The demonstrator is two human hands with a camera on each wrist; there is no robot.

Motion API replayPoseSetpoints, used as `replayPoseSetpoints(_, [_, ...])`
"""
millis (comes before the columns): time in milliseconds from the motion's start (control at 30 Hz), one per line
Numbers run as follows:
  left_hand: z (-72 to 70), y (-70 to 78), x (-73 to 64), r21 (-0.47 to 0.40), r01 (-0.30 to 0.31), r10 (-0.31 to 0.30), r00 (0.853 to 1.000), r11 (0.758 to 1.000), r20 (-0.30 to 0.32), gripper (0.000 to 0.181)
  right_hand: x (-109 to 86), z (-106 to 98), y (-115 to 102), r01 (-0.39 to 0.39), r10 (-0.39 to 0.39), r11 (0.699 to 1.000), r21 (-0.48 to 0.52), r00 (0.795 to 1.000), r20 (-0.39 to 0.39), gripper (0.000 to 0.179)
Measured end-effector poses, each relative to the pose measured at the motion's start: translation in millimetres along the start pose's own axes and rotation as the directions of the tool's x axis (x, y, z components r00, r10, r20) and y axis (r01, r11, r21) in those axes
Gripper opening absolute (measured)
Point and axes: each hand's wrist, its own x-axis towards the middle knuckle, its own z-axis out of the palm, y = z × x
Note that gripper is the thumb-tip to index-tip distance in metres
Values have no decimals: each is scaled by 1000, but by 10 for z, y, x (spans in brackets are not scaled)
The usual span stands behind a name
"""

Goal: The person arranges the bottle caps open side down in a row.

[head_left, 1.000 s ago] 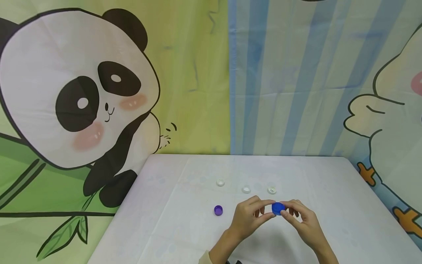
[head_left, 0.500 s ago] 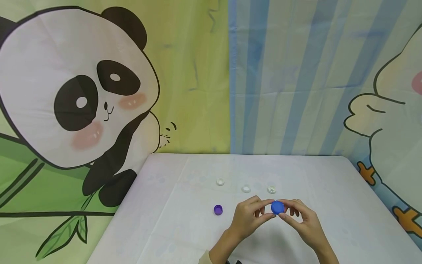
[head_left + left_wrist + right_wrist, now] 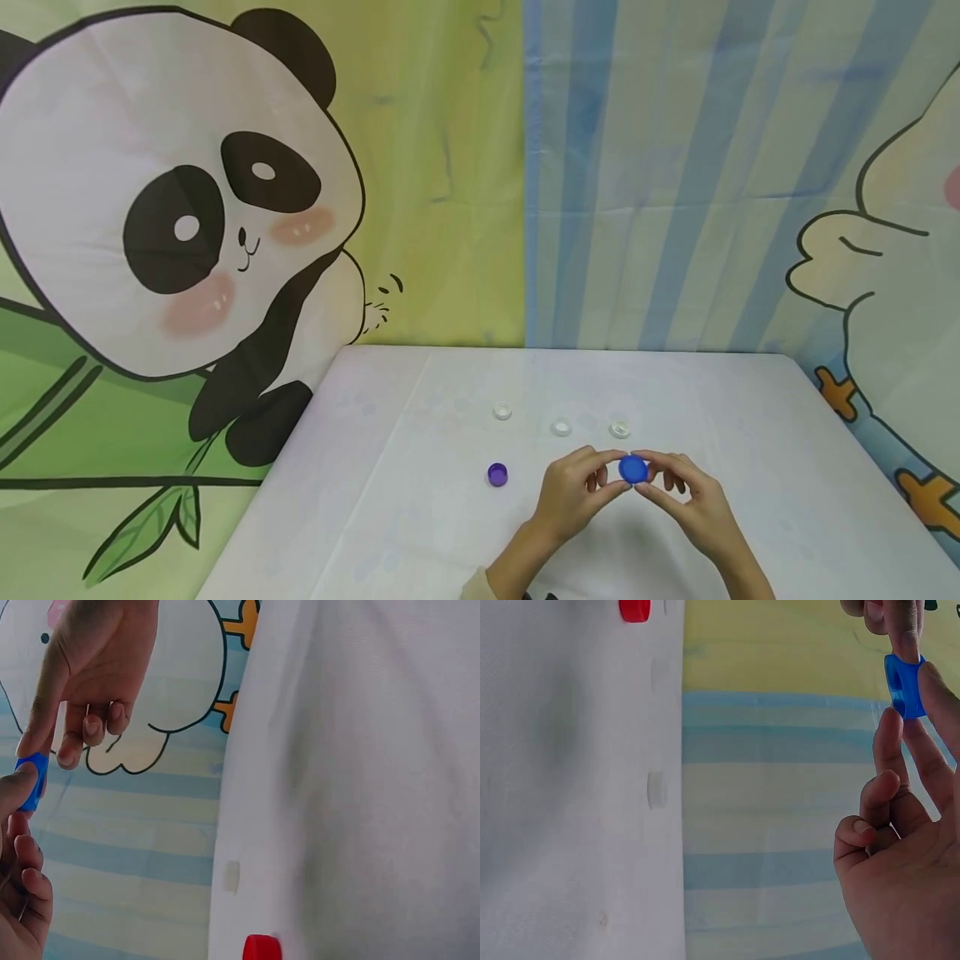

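A small blue bottle cap (image 3: 633,468) is held up above the table between both hands. My left hand (image 3: 572,497) pinches it from the left with thumb and forefinger; my right hand (image 3: 693,500) does the same from the right. Its round face is turned to the head camera. In the right wrist view the blue cap (image 3: 909,690) shows a hollow underside. Left of the hands a purple cap (image 3: 497,475) lies hollow side up on the table. The wrist views show a cap (image 3: 262,948) that looks red; whether it is the purple one I cannot tell.
Beyond the hands, on the white-covered table (image 3: 405,517), lie three whitish caps: one at left (image 3: 502,411), one in the middle (image 3: 561,427) and one at right (image 3: 619,430). A printed curtain (image 3: 450,167) with a panda stands behind the table.
The blue cap has tilted in the fingers, so that its round face now points more toward the head camera. Both hands keep nearly the same place and grip.
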Motion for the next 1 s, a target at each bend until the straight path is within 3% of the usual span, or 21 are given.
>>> replayPoseSetpoints(67, [67, -33, -37, 17, 34, -34, 999, 999, 7, 30, -5, 21, 60, -10, 10, 1000, -23, 1000, 3, 35])
replayPoseSetpoints(267, [254, -132, -134, 177, 43, -43, 999, 983, -4, 30, -97, 142, 564, -91, 96, 988, -127, 995, 31, 35])
replayPoseSetpoints(433, [385, -149, -188, 212, 130, -138, 990, 969, 21, 30, -148, 182, 767, -140, 151, 977, -162, 986, 63, 31])
replayPoseSetpoints(667, [533, -126, -246, 281, 237, -277, 954, 930, 112, 28, -204, 160, 884, -241, 269, 956, -168, 948, 169, 29])
replayPoseSetpoints(900, [589, -123, -271, 324, 258, -327, 927, 910, 183, 26, -220, 163, 976, -307, 344, 934, -182, 908, 237, 32])
replayPoseSetpoints(1000, [620, -125, -278, 342, 286, -368, 907, 895, 206, 27, -221, 176, 1014, -315, 362, 925, -211, 899, 245, 33])
